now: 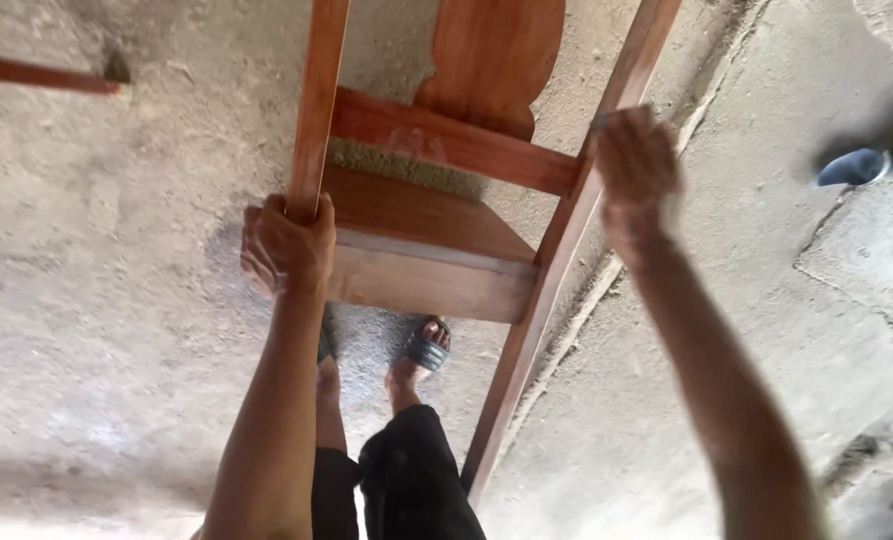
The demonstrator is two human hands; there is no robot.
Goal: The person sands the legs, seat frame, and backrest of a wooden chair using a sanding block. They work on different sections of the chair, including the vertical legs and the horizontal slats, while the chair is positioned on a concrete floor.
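A reddish-brown wooden chair [422, 260] hangs tilted in front of me over a concrete floor, with its seat and back rails showing. My left hand [289, 245] is wrapped around the chair's left upright post. My right hand [635, 165] is blurred and presses a small grey pad, perhaps sandpaper, against the right upright post [557, 250]. Below the chair I see my own legs in dark shorts and my feet in dark sandals [427, 350].
The rough concrete floor [117, 300] has a raised seam running diagonally at the right. A thin wooden stick [37, 73] lies at the upper left. Blue footwear [857, 165] shows at the right edge. Some debris sits at the bottom right corner.
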